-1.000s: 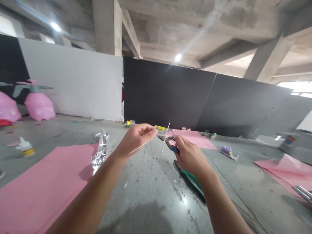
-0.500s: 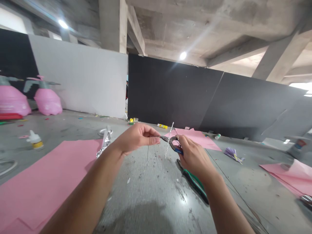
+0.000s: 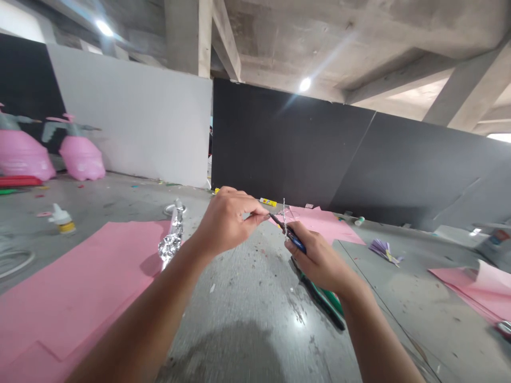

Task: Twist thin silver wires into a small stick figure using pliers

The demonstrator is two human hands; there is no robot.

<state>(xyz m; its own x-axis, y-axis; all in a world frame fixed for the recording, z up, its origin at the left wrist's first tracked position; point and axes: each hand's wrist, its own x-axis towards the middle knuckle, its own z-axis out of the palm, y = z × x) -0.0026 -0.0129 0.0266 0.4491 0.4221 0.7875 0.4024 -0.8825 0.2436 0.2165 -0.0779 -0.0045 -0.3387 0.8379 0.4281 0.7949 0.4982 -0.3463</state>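
Note:
In my right hand (image 3: 319, 258) is a pair of blue-handled pliers (image 3: 296, 240), the fingers wrapped round the grips. Their dark jaws point up and left, towards the fingertips of my left hand (image 3: 231, 221). That hand is closed in a pinch at the jaw tips, on the end of a thin wire mostly hidden by the fingers. A twisted silvery wire (image 3: 284, 210) stands upright by the jaws, crossing them. Below my right hand, green-and-black-handled pliers (image 3: 323, 303) lie on the grey table (image 3: 235, 308).
Pink paper sheets (image 3: 80, 276) cover the left side, with crumpled foil (image 3: 171, 246) on their edge. A glue bottle (image 3: 63, 219) and pink spray bottles (image 3: 82, 157) stand further left. More pink paper (image 3: 325, 223) lies behind my hands, and a purple paper piece (image 3: 384, 250) to the right.
My left hand has turned over, its back now more towards me, and moved slightly right. The pliers have rotated in my right hand, and their handles look closer together.

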